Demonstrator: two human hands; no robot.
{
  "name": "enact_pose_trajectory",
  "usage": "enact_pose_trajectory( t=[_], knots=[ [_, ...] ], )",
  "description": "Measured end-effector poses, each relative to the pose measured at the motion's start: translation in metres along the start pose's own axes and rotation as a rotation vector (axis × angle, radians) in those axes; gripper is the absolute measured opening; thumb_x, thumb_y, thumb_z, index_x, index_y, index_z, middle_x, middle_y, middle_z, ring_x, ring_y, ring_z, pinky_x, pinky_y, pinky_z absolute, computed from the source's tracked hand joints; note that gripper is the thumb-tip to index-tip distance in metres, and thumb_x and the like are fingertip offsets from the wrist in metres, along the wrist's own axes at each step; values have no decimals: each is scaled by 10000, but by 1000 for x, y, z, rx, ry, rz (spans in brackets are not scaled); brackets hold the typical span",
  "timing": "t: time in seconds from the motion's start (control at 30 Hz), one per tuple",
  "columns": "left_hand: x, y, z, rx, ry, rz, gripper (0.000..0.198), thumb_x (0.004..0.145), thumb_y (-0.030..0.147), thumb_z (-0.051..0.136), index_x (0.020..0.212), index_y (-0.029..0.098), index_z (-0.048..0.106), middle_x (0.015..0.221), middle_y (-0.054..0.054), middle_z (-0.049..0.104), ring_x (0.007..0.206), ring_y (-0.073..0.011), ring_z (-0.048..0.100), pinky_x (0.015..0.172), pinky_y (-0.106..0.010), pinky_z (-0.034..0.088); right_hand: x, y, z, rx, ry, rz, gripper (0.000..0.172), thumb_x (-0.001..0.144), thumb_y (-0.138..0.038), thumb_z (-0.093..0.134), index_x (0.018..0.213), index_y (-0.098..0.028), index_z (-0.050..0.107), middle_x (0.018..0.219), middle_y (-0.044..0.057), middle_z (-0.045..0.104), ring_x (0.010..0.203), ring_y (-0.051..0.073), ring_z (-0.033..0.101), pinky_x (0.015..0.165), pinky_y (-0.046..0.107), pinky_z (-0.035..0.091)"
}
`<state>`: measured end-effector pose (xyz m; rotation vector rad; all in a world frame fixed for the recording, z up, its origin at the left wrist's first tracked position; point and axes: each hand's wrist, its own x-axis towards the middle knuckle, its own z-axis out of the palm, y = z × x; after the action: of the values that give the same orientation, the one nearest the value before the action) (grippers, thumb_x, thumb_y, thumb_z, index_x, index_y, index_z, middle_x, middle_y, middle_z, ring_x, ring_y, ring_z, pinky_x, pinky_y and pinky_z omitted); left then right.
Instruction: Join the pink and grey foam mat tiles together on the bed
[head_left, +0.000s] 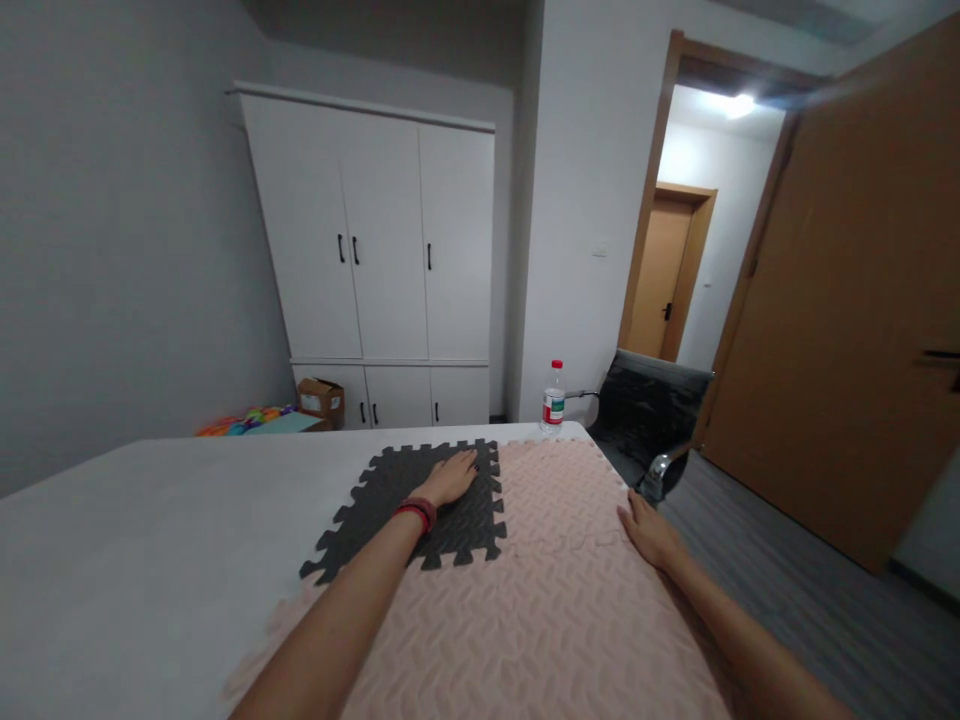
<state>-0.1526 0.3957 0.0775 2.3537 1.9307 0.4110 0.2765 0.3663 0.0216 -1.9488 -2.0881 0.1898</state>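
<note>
A dark grey foam puzzle mat tile (390,490) with toothed edges lies flat on the white table. My left hand (452,478) rests palm down on it, fingers stretched toward its far right part. Pink foam mat tiles (525,630) with a woven-look texture cover the near part of the table and the area right of the grey tile. My right hand (646,528) lies at the right edge of the pink mat, fingers extended, holding nothing that I can see. The grey tile's right and near teeth lie along the pink tiles; whether they interlock, I cannot tell.
A bottle with a red cap (553,400) stands at the far right corner of the white table (150,560). Beyond that corner is a black chair (649,405). White cabinets (390,240), a cardboard box (321,400) and an open wooden door (840,300) are farther off.
</note>
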Motion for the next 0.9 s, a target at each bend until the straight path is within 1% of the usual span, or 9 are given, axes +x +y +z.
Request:
enact_pose_trajectory(
  t=[0.07,0.13,0.23,0.37,0.47,0.6,0.67,0.8,0.9],
  knots=[
    [19,18,17,7,22,21,448,853,395,520,1255,212,443,1346,-91,424,1193,-255,443,1001,-522,379,0,0,0,-1,9,-3,667,902,-477,186,1405,-43,246,1457,117,289,1331,176,278,1087,277,203],
    [30,31,33,23,51,20,445,848,388,529,1247,205,450,1341,-92,428,1196,-259,440,1001,-529,377,1,-1,1,0,13,-8,673,901,-480,189,1403,-37,252,1453,115,298,1328,174,283,1087,275,204],
    [35,35,46,47,82,18,448,845,384,536,1243,197,453,1338,-92,431,1204,-264,433,1006,-539,366,1,-2,1,1,20,-14,677,898,-482,196,1398,-30,263,1450,118,304,1325,181,289,1087,284,211],
    [39,30,47,71,87,41,405,851,379,529,1212,201,482,1301,-85,468,1169,-244,465,994,-514,387,0,-3,-1,6,27,-15,687,895,-487,200,1404,-28,247,1453,128,293,1325,197,288,1088,307,217],
    [42,30,45,85,102,20,386,852,376,528,1194,201,495,1297,-84,470,1168,-242,464,993,-511,388,-1,-4,-2,11,22,-17,689,895,-494,192,1405,-35,250,1455,124,291,1329,197,282,1089,307,216],
    [48,31,45,82,72,10,412,847,386,533,1208,194,482,1298,-86,468,1172,-249,460,994,-521,381,-2,-6,-4,16,25,-9,692,893,-500,180,1405,-40,249,1455,121,291,1327,198,286,1085,308,227],
    [54,29,46,84,44,-1,444,845,395,532,1235,196,459,1320,-88,447,1194,-259,440,1009,-536,358,-2,-6,-4,17,28,-6,690,892,-499,181,1401,-39,258,1451,126,298,1325,201,290,1085,311,229],
    [68,24,48,104,4,-23,516,841,415,528,1298,215,395,1406,-91,351,1271,-289,349,1054,-575,272,-1,-6,-4,19,32,-6,678,891,-498,192,1400,-56,269,1446,122,312,1316,200,310,1075,313,249],
    [78,21,50,117,-6,2,513,843,417,524,1297,215,397,1406,-91,351,1272,-288,348,1055,-576,271,0,-6,-4,23,38,-10,675,892,-497,202,1405,-62,258,1446,119,312,1315,195,311,1077,310,246]
  ],
)
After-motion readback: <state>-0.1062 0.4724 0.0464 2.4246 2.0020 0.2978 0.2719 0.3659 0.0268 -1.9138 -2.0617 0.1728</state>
